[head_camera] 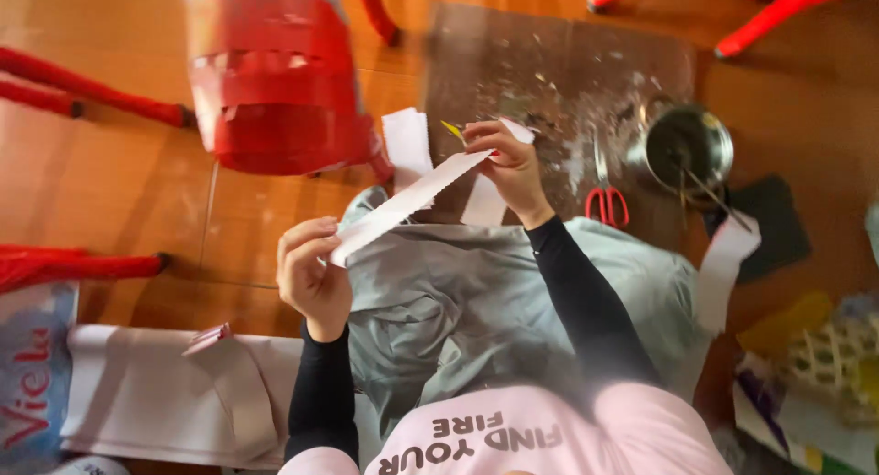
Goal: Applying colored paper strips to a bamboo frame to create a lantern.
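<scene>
A long white paper strip [412, 199] with a zigzag edge stretches between my two hands. My left hand [311, 274] pinches its lower left end above my grey-clad lap. My right hand [511, 164] grips the upper right end, over a brown cardboard sheet [549, 63] on the floor. More white paper pieces [407, 141] lie just behind the strip. Both arms wear black sleeves.
Red-handled scissors [605, 199] lie on the cardboard beside a metal bowl [689, 144] holding sticks. A red plastic stool [275, 81] stands at upper left, with other red stool legs around. White sheets [137, 393] lie lower left; colourful items [824, 365] at right.
</scene>
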